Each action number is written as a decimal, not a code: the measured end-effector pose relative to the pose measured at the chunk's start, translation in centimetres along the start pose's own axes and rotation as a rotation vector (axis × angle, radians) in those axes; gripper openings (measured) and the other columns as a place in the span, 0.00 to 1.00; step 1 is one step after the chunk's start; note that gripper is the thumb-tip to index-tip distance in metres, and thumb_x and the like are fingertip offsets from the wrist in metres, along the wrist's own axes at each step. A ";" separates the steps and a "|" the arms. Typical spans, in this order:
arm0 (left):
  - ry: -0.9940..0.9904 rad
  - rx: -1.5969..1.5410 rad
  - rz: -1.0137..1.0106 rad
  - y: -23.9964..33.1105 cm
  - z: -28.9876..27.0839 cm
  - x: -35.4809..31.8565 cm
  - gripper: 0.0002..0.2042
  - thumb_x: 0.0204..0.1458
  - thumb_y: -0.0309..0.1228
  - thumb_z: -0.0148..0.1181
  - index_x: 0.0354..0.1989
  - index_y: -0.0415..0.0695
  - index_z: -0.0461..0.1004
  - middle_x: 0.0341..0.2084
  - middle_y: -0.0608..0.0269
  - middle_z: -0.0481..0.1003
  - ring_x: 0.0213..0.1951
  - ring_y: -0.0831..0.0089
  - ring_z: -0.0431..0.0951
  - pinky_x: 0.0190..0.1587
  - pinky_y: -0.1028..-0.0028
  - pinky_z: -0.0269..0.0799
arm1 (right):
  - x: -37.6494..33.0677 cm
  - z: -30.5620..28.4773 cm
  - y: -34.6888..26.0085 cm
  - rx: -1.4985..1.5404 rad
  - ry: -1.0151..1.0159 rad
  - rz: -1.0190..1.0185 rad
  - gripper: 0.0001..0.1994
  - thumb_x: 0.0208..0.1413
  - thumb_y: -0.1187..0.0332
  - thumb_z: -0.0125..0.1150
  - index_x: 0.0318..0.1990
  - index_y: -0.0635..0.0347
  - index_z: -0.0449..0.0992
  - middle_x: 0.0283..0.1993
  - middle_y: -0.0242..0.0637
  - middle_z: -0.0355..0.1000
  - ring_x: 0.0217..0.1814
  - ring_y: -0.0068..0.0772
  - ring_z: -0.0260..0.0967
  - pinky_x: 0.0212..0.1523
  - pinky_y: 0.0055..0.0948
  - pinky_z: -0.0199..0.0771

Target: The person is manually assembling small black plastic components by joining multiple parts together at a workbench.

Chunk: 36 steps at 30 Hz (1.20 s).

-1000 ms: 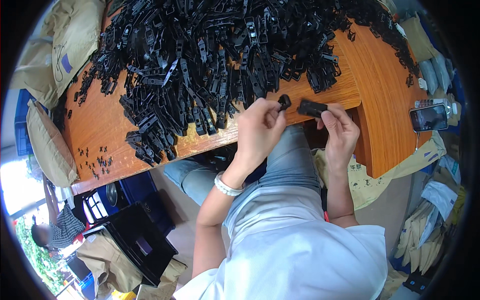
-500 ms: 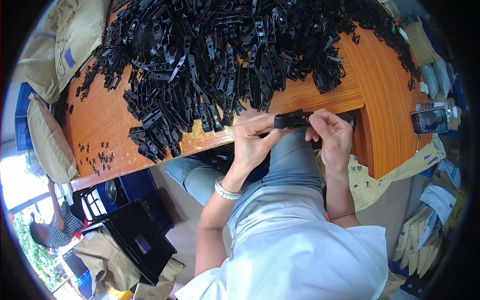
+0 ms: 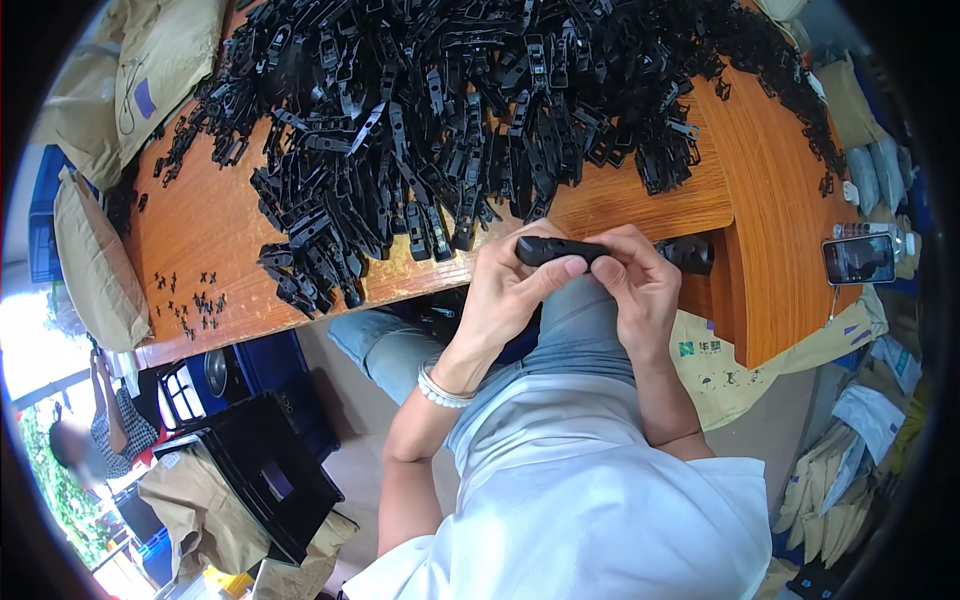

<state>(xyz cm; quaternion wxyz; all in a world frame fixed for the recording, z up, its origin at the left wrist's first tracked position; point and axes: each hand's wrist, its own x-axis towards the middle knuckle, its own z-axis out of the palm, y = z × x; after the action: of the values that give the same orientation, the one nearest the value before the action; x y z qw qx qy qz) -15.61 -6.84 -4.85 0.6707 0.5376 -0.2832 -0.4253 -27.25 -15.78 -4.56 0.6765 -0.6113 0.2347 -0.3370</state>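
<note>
Between my two hands, just off the table's front edge, is a long, narrow black plastic part (image 3: 548,250). My left hand (image 3: 500,300) grips its left end, with the thumb laid along the near side. On the right end, the thumb and fingers of my right hand (image 3: 645,295) are closed, partly covering it. A big heap of similar black plastic parts (image 3: 400,140) spreads over the table (image 3: 640,205) beyond my hands. Several tiny black pieces (image 3: 205,303) lie scattered near the table's left front edge.
A dark object (image 3: 690,254) sits at the table's recess, right of my hand. The phone (image 3: 858,259) is at the far right. Kraft sacks (image 3: 95,270) line the left side, above a black crate (image 3: 265,480). Another person (image 3: 120,430) is at the lower left.
The black part has turned so its long side shows more. My right hand has moved left, closer to my left hand, and its thumb now presses on the part.
</note>
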 end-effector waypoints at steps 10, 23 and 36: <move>0.189 1.205 0.689 2.8 -3.9 10.1 0.03 0.42 0.23 0.56 0.22 0.37 0.74 0.25 0.56 0.71 0.32 0.67 0.70 0.32 0.71 0.66 | 0.4 -1.8 0.4 0.128 0.099 0.047 0.13 0.54 0.68 0.55 0.41 0.72 0.71 0.27 0.36 0.68 0.24 0.18 0.63 0.21 0.13 0.55; 0.363 1.299 1.072 3.4 -6.0 12.4 0.06 0.41 0.21 0.59 0.28 0.36 0.70 0.31 0.55 0.70 0.31 0.63 0.70 0.33 0.70 0.69 | 1.0 -2.2 1.0 0.107 0.064 0.071 0.10 0.53 0.72 0.55 0.38 0.71 0.72 0.30 0.35 0.68 0.25 0.19 0.65 0.21 0.14 0.57; 0.056 0.359 -0.124 4.2 -2.2 2.5 0.10 0.46 0.30 0.61 0.31 0.33 0.76 0.18 0.65 0.74 0.18 0.86 0.69 0.20 0.86 0.63 | 1.7 -0.1 -0.6 0.026 -0.271 -0.128 0.09 0.49 0.76 0.57 0.37 0.73 0.72 0.35 0.45 0.68 0.33 0.31 0.71 0.31 0.23 0.76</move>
<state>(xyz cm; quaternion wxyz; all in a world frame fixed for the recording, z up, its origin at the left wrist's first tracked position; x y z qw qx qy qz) -11.50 -7.75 -1.60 0.5439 0.6768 -0.3022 -0.3935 -26.29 -17.11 -3.81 0.6872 -0.6560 0.0973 -0.2967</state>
